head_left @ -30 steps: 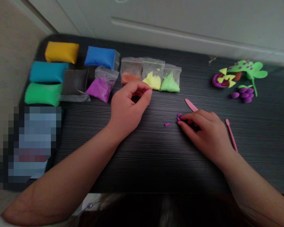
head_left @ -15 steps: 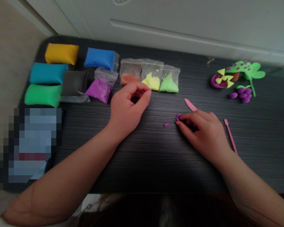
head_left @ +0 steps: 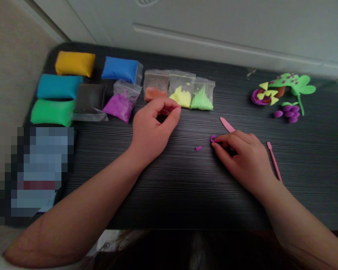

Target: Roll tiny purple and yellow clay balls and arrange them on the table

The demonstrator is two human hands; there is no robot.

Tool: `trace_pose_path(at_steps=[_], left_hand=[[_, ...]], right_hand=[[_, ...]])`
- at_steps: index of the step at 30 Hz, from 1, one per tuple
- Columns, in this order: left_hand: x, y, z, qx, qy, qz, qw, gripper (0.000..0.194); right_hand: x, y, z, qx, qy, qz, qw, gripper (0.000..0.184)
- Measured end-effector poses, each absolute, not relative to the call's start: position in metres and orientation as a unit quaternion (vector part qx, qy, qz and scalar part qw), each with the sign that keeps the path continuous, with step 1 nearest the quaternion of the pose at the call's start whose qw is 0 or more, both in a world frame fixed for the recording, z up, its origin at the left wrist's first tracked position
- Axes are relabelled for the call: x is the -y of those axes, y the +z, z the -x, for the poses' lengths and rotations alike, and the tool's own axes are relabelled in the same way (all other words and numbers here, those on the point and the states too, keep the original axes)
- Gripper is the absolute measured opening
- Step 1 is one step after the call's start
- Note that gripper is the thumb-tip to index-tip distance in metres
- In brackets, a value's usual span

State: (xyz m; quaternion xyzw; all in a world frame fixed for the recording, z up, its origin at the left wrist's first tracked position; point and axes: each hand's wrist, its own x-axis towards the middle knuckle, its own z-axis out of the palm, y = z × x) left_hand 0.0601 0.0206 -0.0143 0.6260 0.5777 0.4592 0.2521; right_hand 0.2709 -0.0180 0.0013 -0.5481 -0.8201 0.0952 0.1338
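Observation:
My right hand (head_left: 242, 157) has its thumb and forefinger closed on a small piece of purple clay (head_left: 213, 141) at the tabletop. Another purple bit (head_left: 212, 137) lies right against those fingertips. A loose purple scrap (head_left: 198, 149) rests a little to the left, touched by neither hand. Just beyond my right knuckles lies a pink clay knife (head_left: 227, 124), its near end hidden by the hand. My left hand (head_left: 154, 125) hovers in a pinch in front of the small bags; whatever its fingertips hold is hidden.
Zip bags of orange (head_left: 155, 93), yellow (head_left: 180, 96) and light green clay (head_left: 202, 100) lie beyond my left hand. Several larger packs, one blue (head_left: 121, 69), fill the left, above a blurred-out device (head_left: 42, 168). Right: a pink tool (head_left: 274, 162), clay grapes (head_left: 290, 111), a green clay flower (head_left: 302, 84).
My right thumb has closed in toward the forefinger on the purple piece. The left hand keeps its pinch; a purple speck below its fingertips no longer shows.

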Motion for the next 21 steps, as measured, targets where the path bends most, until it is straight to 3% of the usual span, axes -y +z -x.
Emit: trace_pose_path(at_steps=[21], left_hand=[[-0.0178, -0.01, -0.0608, -0.58, 0.444, -0.638, 0.243, 0.008]], right_hand=[[0.0198, 0.0052, -0.2734, 0.823, 0.106, 0.541, 0.136, 0.015]])
